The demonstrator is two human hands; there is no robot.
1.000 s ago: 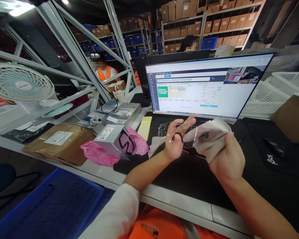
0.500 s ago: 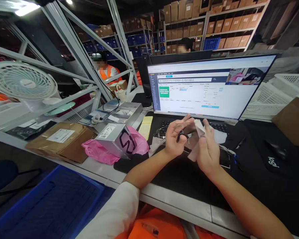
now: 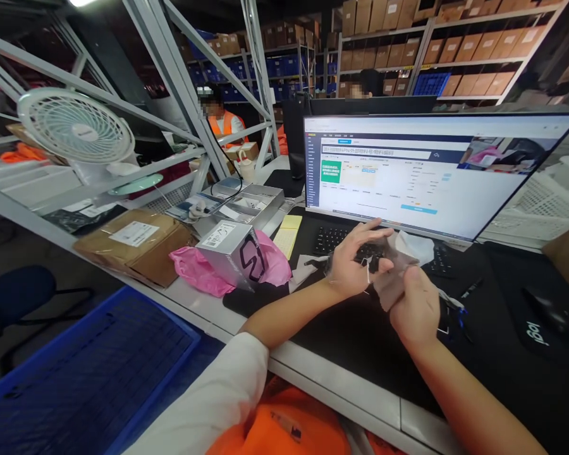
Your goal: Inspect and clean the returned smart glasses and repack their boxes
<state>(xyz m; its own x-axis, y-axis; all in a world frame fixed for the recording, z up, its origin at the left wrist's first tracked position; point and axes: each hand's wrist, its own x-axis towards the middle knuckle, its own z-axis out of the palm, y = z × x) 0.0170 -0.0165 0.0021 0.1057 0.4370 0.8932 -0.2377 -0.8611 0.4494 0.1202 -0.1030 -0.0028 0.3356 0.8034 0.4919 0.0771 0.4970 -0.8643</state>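
Note:
Over the keyboard (image 3: 332,240), my right hand (image 3: 415,313) is closed, its thumb pressed on a crumpled, thin, translucent whitish wrapper (image 3: 391,281). To its left, my left hand (image 3: 351,262) has its fingers stretched out and apart, the fingertips near the wrapper's upper edge. A small pale strip shows by the left thumb; what it is I cannot make out. A silver box (image 3: 232,253) with a white label and a black mark stands tilted on a pink plastic bag (image 3: 201,272), left of my hands.
A monitor (image 3: 384,177) stands behind the keyboard. On the right lie a mouse (image 3: 545,309), a pen (image 3: 471,289) and cables. On the left are a taped carton (image 3: 135,243), a grey tray (image 3: 270,208), yellow notes (image 3: 288,234), a fan (image 3: 78,126) and, lower, a blue crate (image 3: 95,354).
My right hand has gone from straight fingers to a closed grip on the wrapper. The left hand stays spread beside it. The whole view has shifted, with things appearing farther right.

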